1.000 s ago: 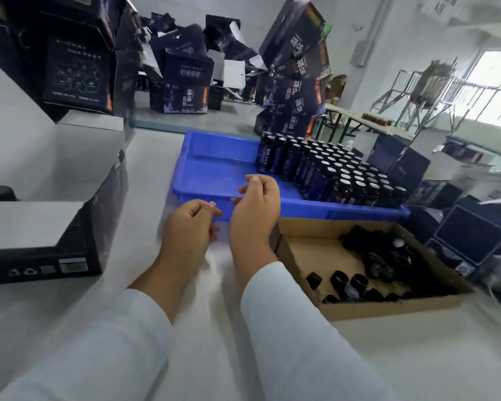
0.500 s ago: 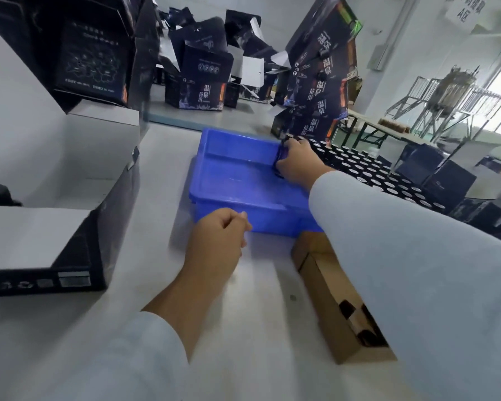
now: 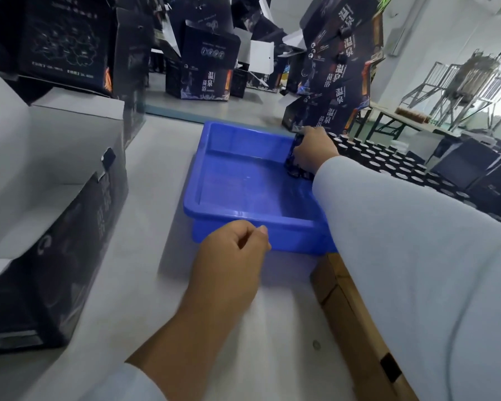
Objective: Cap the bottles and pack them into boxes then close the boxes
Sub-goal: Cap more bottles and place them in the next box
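Head view: my right hand (image 3: 311, 151) grips dark glass bottles (image 3: 294, 160) inside the blue plastic tray (image 3: 243, 218); at 6 o'clock my left hand (image 3: 232, 256) is curled, empty.

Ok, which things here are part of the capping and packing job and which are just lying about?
Job:
- bottles
- blue tray
- open box
- cardboard tray
- right hand, gripping a bottle
- left hand

Lying about:
- metal frames
- folding table
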